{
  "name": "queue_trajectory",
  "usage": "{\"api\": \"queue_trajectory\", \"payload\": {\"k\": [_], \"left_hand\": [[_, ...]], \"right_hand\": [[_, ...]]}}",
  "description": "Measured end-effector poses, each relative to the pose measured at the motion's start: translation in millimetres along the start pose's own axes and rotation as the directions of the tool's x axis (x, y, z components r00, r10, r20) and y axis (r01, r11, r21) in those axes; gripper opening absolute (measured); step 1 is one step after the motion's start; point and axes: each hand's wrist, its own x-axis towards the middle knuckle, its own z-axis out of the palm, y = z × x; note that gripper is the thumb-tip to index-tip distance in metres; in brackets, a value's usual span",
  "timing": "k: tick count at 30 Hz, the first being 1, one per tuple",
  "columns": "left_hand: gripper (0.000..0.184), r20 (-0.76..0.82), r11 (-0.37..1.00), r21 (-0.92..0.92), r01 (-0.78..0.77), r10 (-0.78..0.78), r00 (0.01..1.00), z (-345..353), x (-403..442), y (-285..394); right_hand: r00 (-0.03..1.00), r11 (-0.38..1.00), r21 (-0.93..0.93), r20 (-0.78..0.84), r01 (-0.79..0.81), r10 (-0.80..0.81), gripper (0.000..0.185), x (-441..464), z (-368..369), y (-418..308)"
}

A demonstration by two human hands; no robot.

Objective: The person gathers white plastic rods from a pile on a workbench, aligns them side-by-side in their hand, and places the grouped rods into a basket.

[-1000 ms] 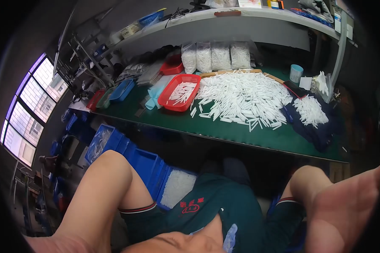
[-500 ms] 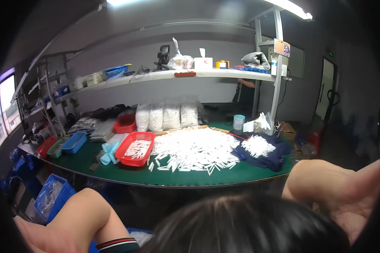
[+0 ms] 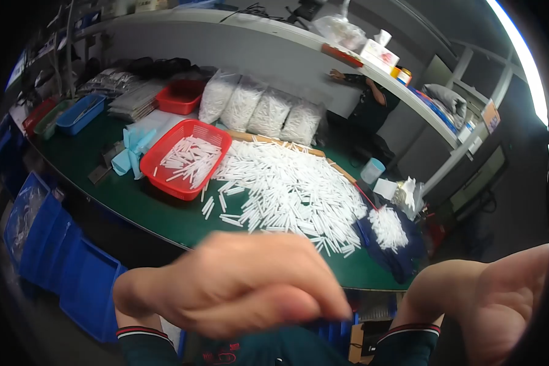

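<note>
My left hand (image 3: 250, 287) is in front of the table's near edge, slightly blurred. Its fingers are bent and pressed together with the thumb alongside, and nothing shows in it. My right hand (image 3: 509, 299) is raised close to the camera at the right edge; its palm and wrist show, but the fingers are cut off. Beyond the left hand, a wide heap of short white sticks (image 3: 293, 183) lies loose on the green tabletop (image 3: 125, 198). More of these sticks lie in a red plastic basket (image 3: 155, 177) left of the heap. A smaller pile (image 3: 388, 229) rests on dark blue cloth (image 3: 387, 262).
Filled clear bags (image 3: 244, 104) stand behind the heap, beside another red basket (image 3: 180, 97). Blue trays (image 3: 82, 116) and light-blue wrapping (image 3: 128, 155) are at left. Blue bins (image 3: 85, 293) stand below the table. A shelf (image 3: 226, 21) crosses above; a person (image 3: 372, 100) is behind it.
The view has tilted down and rolled, so the table looks slanted. My left hand has come from the lower left edge into the middle. My right hand stays raised at the right edge.
</note>
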Motion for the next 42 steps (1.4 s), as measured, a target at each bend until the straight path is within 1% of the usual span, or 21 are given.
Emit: {"api": "queue_trajectory", "payload": {"k": [5,9,13,18,23,28,30,31,32,33,35,36,38,40,42], "left_hand": [[0.046,-0.121,0.999,0.006,0.041,-0.040,0.992,-30,-17,-35],[0.045,-0.134,0.998,0.031,0.053,-0.048,0.990,-36,-18,-44],[0.045,-0.116,0.994,0.091,0.058,-0.048,0.992,-34,-19,-39],[0.044,-0.092,0.977,0.213,0.033,-0.013,0.996,-18,-24,-15],[0.043,-0.052,0.950,0.309,-0.044,0.063,0.997,9,-33,13],[0.042,0.020,0.891,0.417,-0.179,0.188,0.982,54,-45,41],[0.042,0.043,0.839,0.475,-0.267,0.281,0.959,76,-52,47],[0.041,0.033,0.807,0.508,-0.302,0.332,0.943,89,-58,50],[0.041,0.035,0.783,0.532,-0.321,0.358,0.933,99,-61,54],[0.041,0.076,0.737,0.566,-0.370,0.401,0.913,108,-66,59],[0.041,0.185,0.597,0.614,-0.517,0.527,0.829,120,-75,70],[0.041,0.240,0.525,0.642,-0.559,0.555,0.796,129,-86,79],[0.040,0.334,0.395,0.684,-0.612,0.577,0.745,137,-91,101],[0.040,0.365,0.363,0.688,-0.629,0.576,0.732,142,-94,119],[0.040,0.393,0.310,0.701,-0.643,0.585,0.710,149,-102,128]], "right_hand": [[0.984,0.977,0.120,0.066,-0.175,0.169,0.058,-57,49,65],[0.978,0.963,0.169,0.066,-0.209,0.200,0.057,-89,63,90],[0.977,0.959,0.190,0.011,-0.209,0.211,0.055,-112,67,97],[0.982,0.958,0.241,-0.065,-0.157,0.178,0.054,-115,62,94],[0.986,0.965,0.240,-0.103,-0.106,0.134,0.052,-94,42,75],[0.989,0.973,0.229,-0.141,-0.020,0.053,0.050,-62,6,44],[0.988,0.974,0.228,-0.151,0.014,0.021,0.049,-47,-13,33],[0.989,0.965,0.260,-0.147,0.027,0.012,0.049,-40,-23,28],[0.990,0.965,0.263,-0.140,0.003,0.035,0.049,-36,-29,25],[0.989,0.971,0.236,-0.144,0.022,0.013,0.048,-32,-36,19],[0.985,0.971,0.210,-0.147,0.116,-0.086,0.048,-27,-51,-3],[0.984,0.973,0.203,-0.161,0.112,-0.080,0.047,-29,-58,-11],[0.989,0.983,0.173,-0.145,0.054,-0.029,0.047,-27,-61,-16],[0.993,0.991,0.130,-0.116,-0.011,0.027,0.046,-23,-54,-20],[0.992,0.990,0.140,-0.124,0.019,-0.002,0.045,-18,-55,-30]]}}
